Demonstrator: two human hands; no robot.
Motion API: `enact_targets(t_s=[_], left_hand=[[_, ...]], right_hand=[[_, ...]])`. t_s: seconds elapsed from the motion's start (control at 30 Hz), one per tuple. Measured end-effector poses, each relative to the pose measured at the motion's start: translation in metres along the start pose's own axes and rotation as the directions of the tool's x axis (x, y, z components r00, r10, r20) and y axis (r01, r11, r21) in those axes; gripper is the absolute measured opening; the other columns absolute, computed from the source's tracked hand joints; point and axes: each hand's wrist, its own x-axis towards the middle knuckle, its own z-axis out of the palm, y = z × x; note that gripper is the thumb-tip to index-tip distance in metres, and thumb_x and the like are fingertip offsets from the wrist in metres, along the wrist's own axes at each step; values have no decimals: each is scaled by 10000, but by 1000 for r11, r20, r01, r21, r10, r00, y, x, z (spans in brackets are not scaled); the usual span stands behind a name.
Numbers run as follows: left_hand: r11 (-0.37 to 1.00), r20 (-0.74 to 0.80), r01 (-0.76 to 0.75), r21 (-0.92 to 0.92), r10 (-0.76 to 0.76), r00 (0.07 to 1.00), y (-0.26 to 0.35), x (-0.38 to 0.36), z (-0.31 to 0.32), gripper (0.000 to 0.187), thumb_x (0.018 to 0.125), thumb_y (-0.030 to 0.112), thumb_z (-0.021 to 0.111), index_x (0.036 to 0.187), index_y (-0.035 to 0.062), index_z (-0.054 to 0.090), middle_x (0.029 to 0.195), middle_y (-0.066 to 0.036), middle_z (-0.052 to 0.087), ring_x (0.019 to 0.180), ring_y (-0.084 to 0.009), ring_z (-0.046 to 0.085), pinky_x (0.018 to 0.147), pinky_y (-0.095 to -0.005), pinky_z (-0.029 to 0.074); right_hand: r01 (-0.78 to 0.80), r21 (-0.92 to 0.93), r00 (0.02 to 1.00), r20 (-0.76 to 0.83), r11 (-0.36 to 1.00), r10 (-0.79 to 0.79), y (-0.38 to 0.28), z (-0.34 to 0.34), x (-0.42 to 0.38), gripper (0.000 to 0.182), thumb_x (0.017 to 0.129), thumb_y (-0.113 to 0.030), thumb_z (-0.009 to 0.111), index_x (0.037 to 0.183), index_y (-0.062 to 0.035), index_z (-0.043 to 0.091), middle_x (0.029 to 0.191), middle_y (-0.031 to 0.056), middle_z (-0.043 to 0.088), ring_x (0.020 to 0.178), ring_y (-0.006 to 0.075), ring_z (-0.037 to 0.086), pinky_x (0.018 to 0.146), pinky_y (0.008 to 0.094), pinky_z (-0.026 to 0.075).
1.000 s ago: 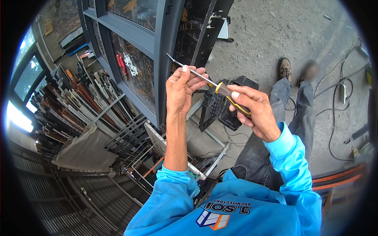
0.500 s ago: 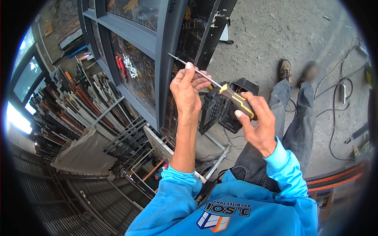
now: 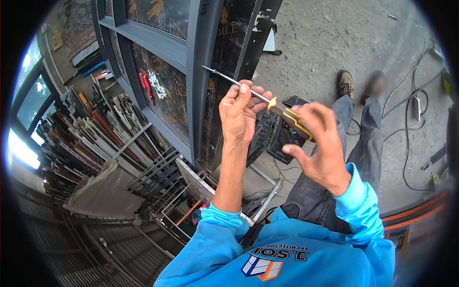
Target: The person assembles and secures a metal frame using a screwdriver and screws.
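A screwdriver is held at a slant in front of the body, between a grey frame and a pair of legs in dark jeans. Its shaft is pinched by the left hand, with the thumb pressed on top and the fingers curled beneath, palm turned up. The tip is pointed away from the hands and is seen across the frame; whether the frame is touched cannot be told. The brown and yellow handle lies between the thumb and fingers of the right hand, which are spread apart and partly blurred; the thumb is clear of the handle, but whether it is touched by the fingertips cannot be told. Within an opening of the frame, red pliers are laid on a dark panel, just beside a heap of small silvery pieces. Beyond the hands, a black case is partly hidden on the concrete floor. A cable is strewn near the shoes, and long strips are stacked on the far left.
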Motion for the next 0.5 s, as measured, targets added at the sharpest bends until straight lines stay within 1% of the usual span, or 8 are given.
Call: enact_targets(t_s=[0.03,0.13,0.17,0.2,0.23,0.3,0.4,0.5], left_hand=[[1000,0,6,-1,-6,1000,-1,-2,-1,174,911,188,582,1003,40,580,876,-114,658,826,-267,676,742,-373,569],[996,3,-30,-83,30,1000,-3,3,-3,219,917,213,576,992,9,553,833,-130,648,750,-260,673,687,-388,575],[996,3,-34,-83,35,999,0,5,-5,219,917,213,576,992,9,553,833,-130,648,750,-260,673,687,-388,575],[999,-6,-28,-46,28,1000,3,6,-6,223,916,216,577,992,8,553,830,-132,648,749,-256,671,684,-381,577],[1000,-13,-16,-10,16,1000,5,6,-5,226,916,220,578,991,8,553,828,-134,648,748,-252,670,681,-374,578],[1000,-50,-29,-6,28,998,2,3,0,235,906,227,595,978,7,561,814,-128,645,735,-252,673,652,-347,582],[998,-87,-63,-4,63,994,0,5,2,225,896,216,613,956,3,570,800,-125,646,701,-252,678,608,-320,587],[997,-52,-80,13,81,995,-2,4,-4,230,905,246,592,975,27,580,827,-113,653,754,-251,673,697,-354,576]], right_hand=[[47,-88,999,10,995,-46,1,6,-7,663,627,65,726,1233,-110,520,1060,155,521,901,335,576,747,366,498],[94,-70,992,-82,993,-100,12,10,-5,464,799,-64,660,1237,-58,508,981,148,575,796,257,616,637,316,514],[-383,585,923,210,715,323,16,0,1,404,872,-175,586,1236,-24,498,911,136,593,721,215,616,576,281,502],[-680,729,657,654,-80,375,17,-7,3,416,944,-286,512,1236,10,488,842,123,611,647,173,616,514,246,490],[-676,732,655,651,-85,384,15,-8,4,416,944,-286,512,1236,10,488,842,123,611,647,173,616,514,246,490],[-718,685,624,558,121,547,10,-5,10,595,980,-459,346,1234,65,467,721,87,603,524,118,576,427,197,443],[-279,288,960,57,916,275,6,3,-8,484,841,-189,649,1272,-49,479,1021,151,570,808,231,621,608,308,509],[-10,-34,998,-61,999,7,8,9,-11,563,744,-45,712,1262,-60,491,983,184,557,829,292,617,651,358,518]])
